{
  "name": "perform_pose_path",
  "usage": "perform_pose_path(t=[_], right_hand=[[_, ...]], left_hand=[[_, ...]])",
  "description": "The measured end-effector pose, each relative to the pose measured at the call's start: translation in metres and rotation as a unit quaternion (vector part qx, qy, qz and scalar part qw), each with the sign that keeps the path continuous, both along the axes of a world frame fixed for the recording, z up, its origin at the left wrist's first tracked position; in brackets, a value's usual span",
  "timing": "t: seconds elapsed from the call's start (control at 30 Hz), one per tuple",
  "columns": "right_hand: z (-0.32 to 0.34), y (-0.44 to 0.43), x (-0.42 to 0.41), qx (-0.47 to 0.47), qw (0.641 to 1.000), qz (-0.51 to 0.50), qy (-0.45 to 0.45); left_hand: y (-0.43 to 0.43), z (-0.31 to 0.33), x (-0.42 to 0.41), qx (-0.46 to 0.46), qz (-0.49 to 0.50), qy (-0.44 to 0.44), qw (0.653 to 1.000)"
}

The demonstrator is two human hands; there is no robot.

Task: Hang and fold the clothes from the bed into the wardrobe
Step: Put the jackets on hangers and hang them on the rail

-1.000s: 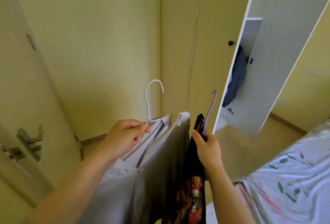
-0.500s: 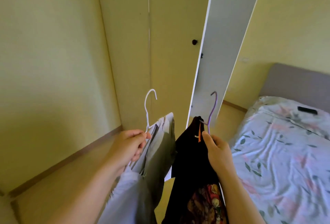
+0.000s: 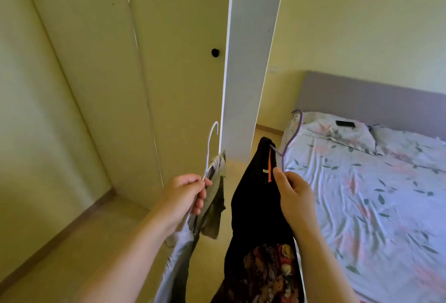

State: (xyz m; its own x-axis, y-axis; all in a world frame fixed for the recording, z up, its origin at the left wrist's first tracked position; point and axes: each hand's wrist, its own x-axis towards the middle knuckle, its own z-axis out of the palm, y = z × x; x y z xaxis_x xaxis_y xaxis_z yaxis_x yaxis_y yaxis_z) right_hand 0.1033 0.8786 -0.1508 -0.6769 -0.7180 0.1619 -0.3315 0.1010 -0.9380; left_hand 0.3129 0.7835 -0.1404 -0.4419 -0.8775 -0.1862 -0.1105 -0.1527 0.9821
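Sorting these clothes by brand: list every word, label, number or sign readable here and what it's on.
No text can be read.
Too small to read: the small pale tag near the top of the black garment on the purple hanger.
Blurred, no letters legible: the red and yellow print lower on that garment.
No text shows on the grey clothes on the white hanger.

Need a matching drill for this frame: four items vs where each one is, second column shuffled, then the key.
Items
1. white hanger
2. purple hanger
3. black knob
4. dark flat device

Places
A. lying on the pillow at the head of the bed
B. pinched in the left hand
C. fixed to the closed wardrobe door
D. gripped in the right hand

Pairs: 1-B, 2-D, 3-C, 4-A
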Motion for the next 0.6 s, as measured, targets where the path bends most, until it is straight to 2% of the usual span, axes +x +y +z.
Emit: perform_pose_path(t=[0.1, 0.33, 0.6], right_hand=[[0.005, -0.016, -0.016, -0.018, 1.000, -0.013, -0.018], [-0.007, -0.044, -0.052, -0.009, 0.989, -0.053, -0.137], [-0.014, -0.091, -0.079, 0.000, 0.990, -0.083, -0.115]], left_hand=[[-0.020, 0.000, -0.021, 0.002, -0.018, -0.007, 1.000], [-0.064, -0.007, -0.064, 0.002, -0.033, -0.012, 0.999], [-0.133, -0.022, -0.118, 0.020, -0.103, -0.014, 0.994]])
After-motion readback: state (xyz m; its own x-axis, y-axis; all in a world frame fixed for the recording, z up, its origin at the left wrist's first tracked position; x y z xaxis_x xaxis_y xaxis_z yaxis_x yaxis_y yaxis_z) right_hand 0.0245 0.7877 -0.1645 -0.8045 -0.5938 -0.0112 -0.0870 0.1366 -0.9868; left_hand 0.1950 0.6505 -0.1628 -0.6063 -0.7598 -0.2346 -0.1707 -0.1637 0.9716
